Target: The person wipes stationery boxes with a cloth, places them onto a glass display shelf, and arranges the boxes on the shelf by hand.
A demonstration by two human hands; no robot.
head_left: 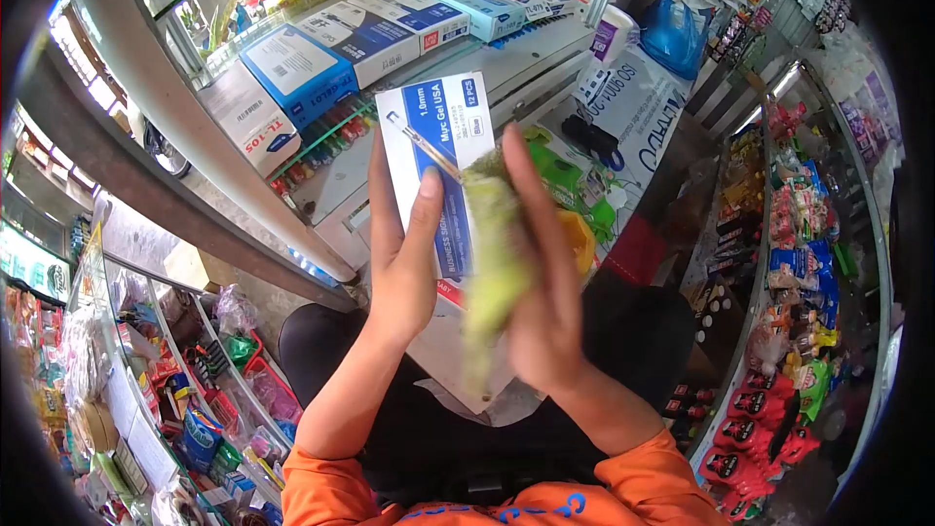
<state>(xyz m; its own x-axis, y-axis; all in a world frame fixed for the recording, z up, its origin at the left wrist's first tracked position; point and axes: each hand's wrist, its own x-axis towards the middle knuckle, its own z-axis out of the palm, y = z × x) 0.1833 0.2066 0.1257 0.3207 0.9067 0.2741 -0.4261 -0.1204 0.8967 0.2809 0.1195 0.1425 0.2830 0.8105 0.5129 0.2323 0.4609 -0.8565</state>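
A white and blue pen box [429, 136], printed "1.0mm" and "Blue", is held upright in my left hand [404, 268], with the thumb across its front. My right hand [545, 292], blurred by motion, grips a green cloth [497, 263] against the box's right side. The cloth hangs down below the fingers and hides part of the box's right edge.
A row of pen boxes [302, 63] lies on the glass counter ahead. A blue plastic bag [674, 39] and a white bottle [614, 36] are at the back right. Shelves of packaged goods stand on both sides, with metal posts at left.
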